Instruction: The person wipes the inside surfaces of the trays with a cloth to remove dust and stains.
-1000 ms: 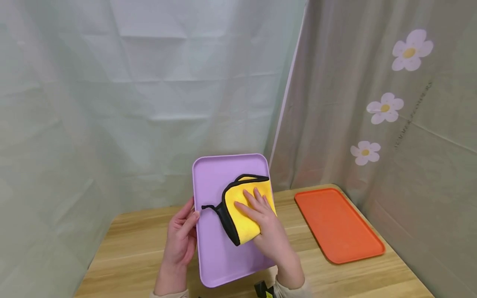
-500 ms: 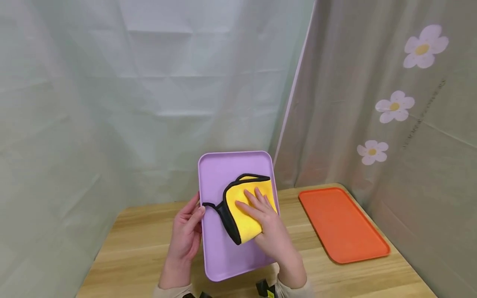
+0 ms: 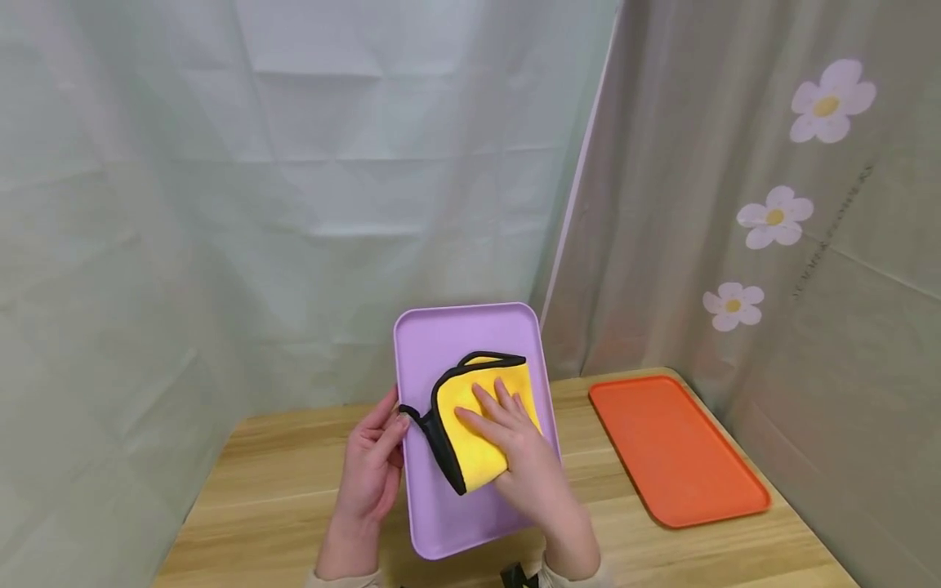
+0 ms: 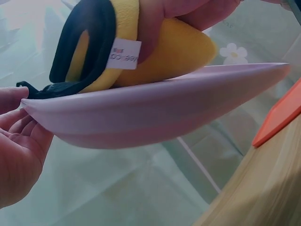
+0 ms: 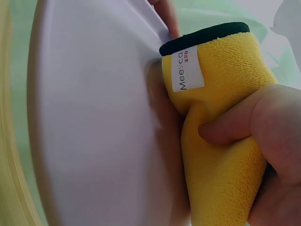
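Note:
A lilac tray [image 3: 470, 523] is held up off the table, tilted toward the head camera. My left hand [image 3: 370, 469] pinches its left rim, thumb on top and fingers underneath. Against the tray's inner face lies a folded yellow cloth [image 3: 481, 457] with black edging and a white label, the label showing in both wrist views. My right hand [image 3: 525, 453] grips this cloth, fingers spread across it and thumb [image 5: 225, 127] sunk into the fold. At the left rim, the cloth's black end [image 4: 28, 89] meets my left thumb tip.
An orange tray [image 3: 680, 449] lies flat on the wooden table [image 3: 279, 490], near its right edge. Pale curtains [image 3: 331, 204] rise close behind and at both sides, with white flowers printed on the right one.
The lilac tray and left hand have shifted slightly right in the head view. My right hand has slid the cloth left across the tray, bringing its black end to my left thumb.

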Action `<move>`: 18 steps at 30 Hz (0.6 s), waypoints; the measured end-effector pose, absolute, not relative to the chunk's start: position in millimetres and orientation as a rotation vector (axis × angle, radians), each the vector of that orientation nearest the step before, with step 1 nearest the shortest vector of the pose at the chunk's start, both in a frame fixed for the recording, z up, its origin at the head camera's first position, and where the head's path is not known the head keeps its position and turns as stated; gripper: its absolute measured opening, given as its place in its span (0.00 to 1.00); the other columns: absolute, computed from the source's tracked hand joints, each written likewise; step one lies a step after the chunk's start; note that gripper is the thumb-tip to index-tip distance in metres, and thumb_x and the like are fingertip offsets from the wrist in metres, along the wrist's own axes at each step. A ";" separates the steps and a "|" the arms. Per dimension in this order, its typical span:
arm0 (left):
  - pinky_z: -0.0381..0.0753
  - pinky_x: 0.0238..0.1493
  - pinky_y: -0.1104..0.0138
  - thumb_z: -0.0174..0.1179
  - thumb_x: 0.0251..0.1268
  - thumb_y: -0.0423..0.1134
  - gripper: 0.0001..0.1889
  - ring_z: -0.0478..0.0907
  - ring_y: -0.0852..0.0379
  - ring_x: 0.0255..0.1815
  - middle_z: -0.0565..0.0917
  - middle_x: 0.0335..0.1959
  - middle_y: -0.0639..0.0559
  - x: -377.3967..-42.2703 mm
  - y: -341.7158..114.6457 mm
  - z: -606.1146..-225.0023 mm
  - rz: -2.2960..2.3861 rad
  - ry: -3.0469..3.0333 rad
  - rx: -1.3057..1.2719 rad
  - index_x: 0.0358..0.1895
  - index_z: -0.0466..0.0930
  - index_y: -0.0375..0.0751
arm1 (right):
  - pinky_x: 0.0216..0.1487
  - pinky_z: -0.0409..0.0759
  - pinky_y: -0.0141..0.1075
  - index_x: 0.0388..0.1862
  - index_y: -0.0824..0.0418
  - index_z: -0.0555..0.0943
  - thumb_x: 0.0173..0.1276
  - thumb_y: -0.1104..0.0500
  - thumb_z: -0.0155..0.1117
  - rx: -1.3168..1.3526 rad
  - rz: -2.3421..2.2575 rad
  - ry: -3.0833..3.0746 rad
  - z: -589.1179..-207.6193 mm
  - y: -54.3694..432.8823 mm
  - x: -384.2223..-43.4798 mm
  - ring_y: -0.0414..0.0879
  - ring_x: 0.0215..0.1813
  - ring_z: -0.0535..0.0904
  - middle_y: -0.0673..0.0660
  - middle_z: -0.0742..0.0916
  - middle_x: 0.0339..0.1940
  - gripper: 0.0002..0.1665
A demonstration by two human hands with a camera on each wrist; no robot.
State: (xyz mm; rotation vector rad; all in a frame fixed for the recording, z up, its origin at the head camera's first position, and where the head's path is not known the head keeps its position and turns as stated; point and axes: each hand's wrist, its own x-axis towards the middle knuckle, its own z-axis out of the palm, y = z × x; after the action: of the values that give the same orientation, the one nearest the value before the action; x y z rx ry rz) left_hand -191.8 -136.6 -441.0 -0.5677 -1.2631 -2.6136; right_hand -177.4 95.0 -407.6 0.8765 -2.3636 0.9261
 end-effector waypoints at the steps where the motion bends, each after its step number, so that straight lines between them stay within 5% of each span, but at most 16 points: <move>1: 0.85 0.55 0.69 0.48 0.81 0.19 0.27 0.87 0.61 0.56 0.89 0.60 0.51 -191.7 -136.4 -440.7 -2.613 -1.268 -0.560 0.73 0.80 0.47 | 0.83 0.55 0.59 0.72 0.50 0.84 0.64 0.80 0.65 0.883 0.929 -2.371 -407.1 94.0 -177.0 0.58 0.85 0.59 0.54 0.74 0.80 0.41; 11: 0.84 0.57 0.69 0.50 0.81 0.20 0.26 0.86 0.62 0.53 0.91 0.50 0.53 -193.5 -134.9 -439.6 -2.610 -1.297 -0.489 0.73 0.81 0.47 | 0.82 0.53 0.61 0.76 0.48 0.80 0.61 0.82 0.64 0.938 0.907 -2.435 -404.3 84.2 -174.2 0.60 0.86 0.55 0.56 0.70 0.83 0.48; 18: 0.84 0.59 0.67 0.50 0.82 0.22 0.25 0.86 0.62 0.51 0.91 0.50 0.54 -193.4 -134.2 -440.5 -2.627 -1.297 -0.455 0.72 0.81 0.47 | 0.83 0.52 0.62 0.77 0.49 0.79 0.47 0.86 0.59 0.981 0.873 -2.425 -406.1 80.1 -172.7 0.60 0.86 0.54 0.55 0.69 0.83 0.58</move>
State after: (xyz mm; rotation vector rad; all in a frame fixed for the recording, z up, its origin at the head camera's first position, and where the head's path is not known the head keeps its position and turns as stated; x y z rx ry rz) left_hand -193.4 -134.2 -440.5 -0.4547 -1.2967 -2.6274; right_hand -172.7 80.1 -406.1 0.9813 -2.4247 0.8726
